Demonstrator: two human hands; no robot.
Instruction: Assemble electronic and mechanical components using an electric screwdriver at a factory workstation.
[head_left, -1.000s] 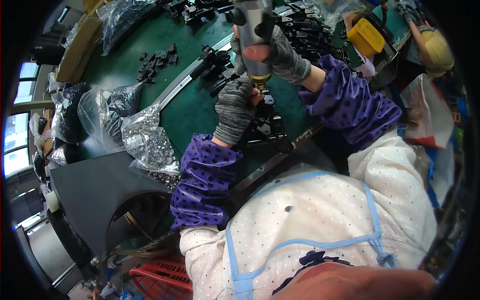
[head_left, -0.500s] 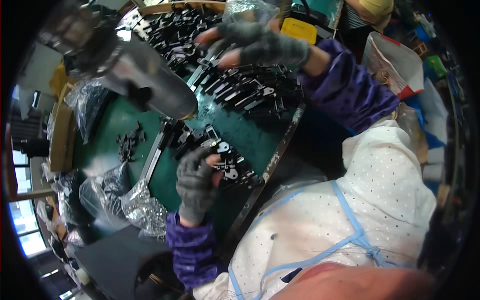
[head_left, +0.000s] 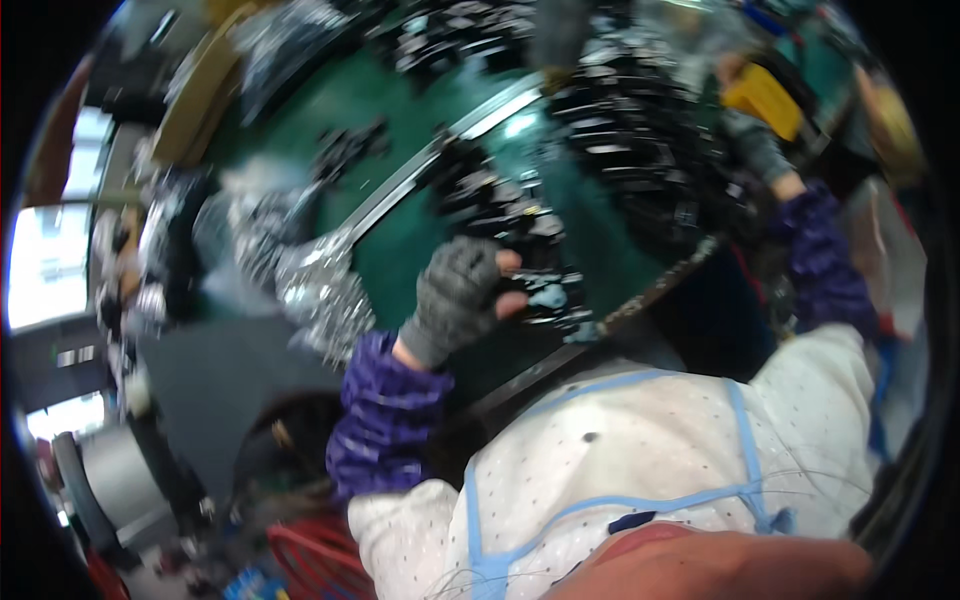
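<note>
My left hand [head_left: 455, 300], in a grey fingerless glove, hovers at the near side of a green work surface [head_left: 400, 255]. Its thumb and a fingertip are apart, with nothing seen between them. Just beyond them lies a band of small black metal parts [head_left: 490, 200], some with shiny pieces. My right hand [head_left: 755, 145], gloved alike, reaches out at the far right beside a yellow container [head_left: 768, 100]. Motion blur smears its fingers, so whether they hold anything cannot be told. A dense row of black parts [head_left: 630, 140] lies to the left of that hand.
A long metal rail [head_left: 400, 180] crosses the table. A grey cylindrical tool [head_left: 560, 40] hangs at the top. Plastic bags [head_left: 325, 285] and a cardboard box [head_left: 195, 95] line the left side. The table's worn edge [head_left: 660, 285] runs close to my body.
The view has swung, shifting the scene. My right hand has left the black parts and moved right to the yellow container. My left hand stays near its band of parts.
</note>
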